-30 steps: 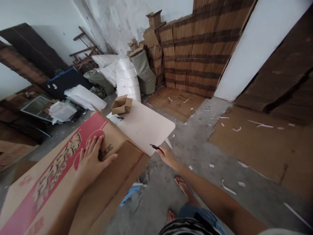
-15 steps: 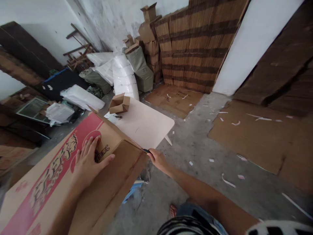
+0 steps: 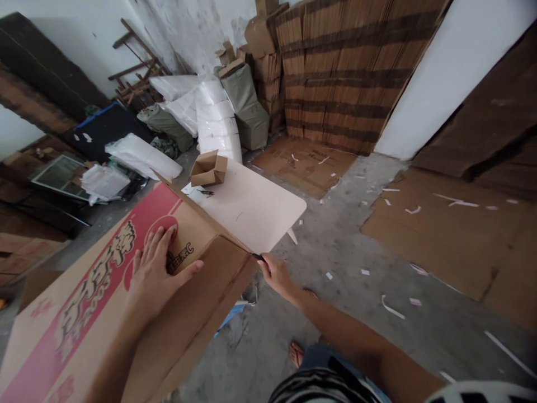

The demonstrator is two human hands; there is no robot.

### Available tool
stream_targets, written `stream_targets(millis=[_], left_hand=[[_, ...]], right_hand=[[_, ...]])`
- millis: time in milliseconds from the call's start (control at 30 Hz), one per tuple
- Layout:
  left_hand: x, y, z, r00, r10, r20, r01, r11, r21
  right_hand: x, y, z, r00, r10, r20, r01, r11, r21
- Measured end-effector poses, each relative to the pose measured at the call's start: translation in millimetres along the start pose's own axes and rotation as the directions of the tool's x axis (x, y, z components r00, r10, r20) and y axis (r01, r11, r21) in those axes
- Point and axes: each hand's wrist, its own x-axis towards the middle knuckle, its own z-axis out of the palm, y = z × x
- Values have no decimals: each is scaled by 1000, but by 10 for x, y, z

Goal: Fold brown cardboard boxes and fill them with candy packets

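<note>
A big flattened cardboard box (image 3: 84, 302) with red print lies tilted across my lap side at the lower left. My left hand (image 3: 157, 274) presses flat on its top, fingers spread over the red circle. My right hand (image 3: 274, 274) grips a thin black tool (image 3: 257, 257), a pen or knife, whose tip touches the box's far corner edge. Behind the box stands a low pale table (image 3: 255, 210) carrying a small folded brown carton (image 3: 208, 169).
Stacks of flat cardboard (image 3: 348, 73) lean on the back wall. White bags (image 3: 216, 120) and grey sacks pile up behind the table. Cardboard sheets (image 3: 444, 235) and paper scraps cover the concrete floor at right. My sandalled foot (image 3: 297, 354) shows below.
My right hand drew the black tool back from above the table edge to the box's corner. The left hand stayed pressed on the box. The view shifted slightly.
</note>
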Motion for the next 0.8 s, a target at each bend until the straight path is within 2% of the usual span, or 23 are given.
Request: stream_targets(millis=[167,300,367,467,633,733,800], left_hand=[[4,12,-16,1000,7,13,-6,1000,-12],[-18,19,-30,1000,-3,11,3,1000,-5],[-34,23,-39,1000,-12,-1,12,1000,0],[-62,30,-64,1000,-21,9,21,1000,4],[-132,10,-109,1000,-24,10,24,1000,1],[-183,-28,-122,999,-32,10,32,999,9],[-224,-54,-133,999,-32,7,31,999,12]], right_hand=[[-60,41,29,995,68,73,-58,991,-123],[-244,129,4,961,221,164,-191,965,-178],[-317,94,-24,940,292,175,-262,949,-176],[-338,-131,-62,920,372,126,-353,923,-151],[-187,-717,-69,862,488,141,-505,852,138],[-171,-996,-33,830,538,147,-557,813,172],[-249,-1150,20,827,539,163,-562,808,178]])
